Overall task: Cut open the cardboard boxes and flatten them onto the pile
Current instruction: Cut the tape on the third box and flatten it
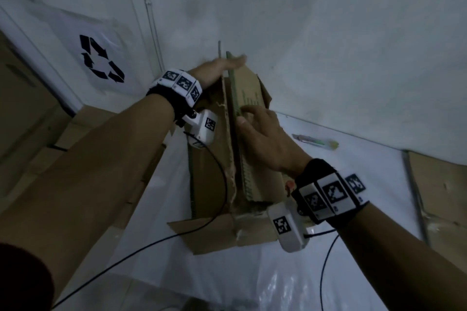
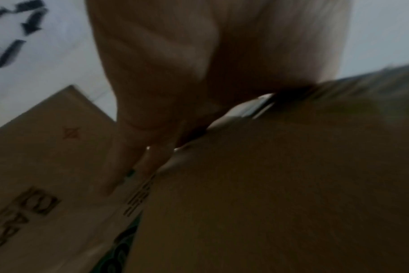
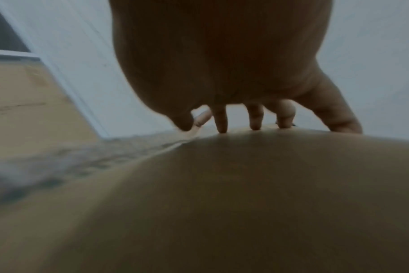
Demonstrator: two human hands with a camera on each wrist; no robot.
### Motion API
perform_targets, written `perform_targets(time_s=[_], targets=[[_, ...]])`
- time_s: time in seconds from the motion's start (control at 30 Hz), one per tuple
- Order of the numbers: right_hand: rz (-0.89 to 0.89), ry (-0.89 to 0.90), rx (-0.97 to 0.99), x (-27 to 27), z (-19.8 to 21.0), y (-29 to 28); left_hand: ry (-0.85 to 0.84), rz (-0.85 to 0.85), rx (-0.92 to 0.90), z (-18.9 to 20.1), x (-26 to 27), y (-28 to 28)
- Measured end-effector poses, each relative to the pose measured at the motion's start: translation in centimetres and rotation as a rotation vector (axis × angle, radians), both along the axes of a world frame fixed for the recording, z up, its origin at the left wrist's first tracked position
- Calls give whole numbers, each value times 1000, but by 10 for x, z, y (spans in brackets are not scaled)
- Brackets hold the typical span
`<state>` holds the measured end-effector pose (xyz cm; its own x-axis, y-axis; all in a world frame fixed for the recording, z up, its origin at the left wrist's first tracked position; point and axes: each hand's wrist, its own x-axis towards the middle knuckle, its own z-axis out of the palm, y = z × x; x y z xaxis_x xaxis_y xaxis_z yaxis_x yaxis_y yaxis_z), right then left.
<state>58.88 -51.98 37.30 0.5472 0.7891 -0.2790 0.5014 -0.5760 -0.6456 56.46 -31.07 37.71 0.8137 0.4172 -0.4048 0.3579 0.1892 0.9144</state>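
Note:
A brown cardboard box, collapsed almost flat, stands on edge on the white floor sheet, with a torn seam running down its middle and a bottom flap spread toward me. My left hand lies with straight fingers across the box's far top edge. In the left wrist view this hand lies against the cardboard panel. My right hand presses its spread fingers on the printed right panel. The right wrist view shows the fingertips touching the cardboard. A green-tipped cutter lies on the floor to the right, held by neither hand.
Flat cardboard sheets lie along the left. Another flattened piece lies at the right edge. A recycling sign hangs on the white wall just behind the box. Black cables trail from both wrists over the floor sheet.

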Motion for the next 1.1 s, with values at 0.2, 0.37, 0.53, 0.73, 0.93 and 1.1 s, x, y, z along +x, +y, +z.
perform_targets(time_s=[0.2,0.37,0.53,0.73,0.93,1.1], targets=[[-248,342,-16,37,2,-12,294,-120,419,22,-2,-30],[-157,265,-128,76,0,-5,571,-360,834,54,-8,-71],[154,-328,-497,105,-19,2,647,-400,792,44,-7,-89],[32,-540,-573,113,-31,13,637,-305,825,50,-14,-101],[-186,283,-17,103,-36,34,638,-250,810,57,-18,-97],[-75,815,191,79,-53,-3,657,-213,841,57,-6,-89]])
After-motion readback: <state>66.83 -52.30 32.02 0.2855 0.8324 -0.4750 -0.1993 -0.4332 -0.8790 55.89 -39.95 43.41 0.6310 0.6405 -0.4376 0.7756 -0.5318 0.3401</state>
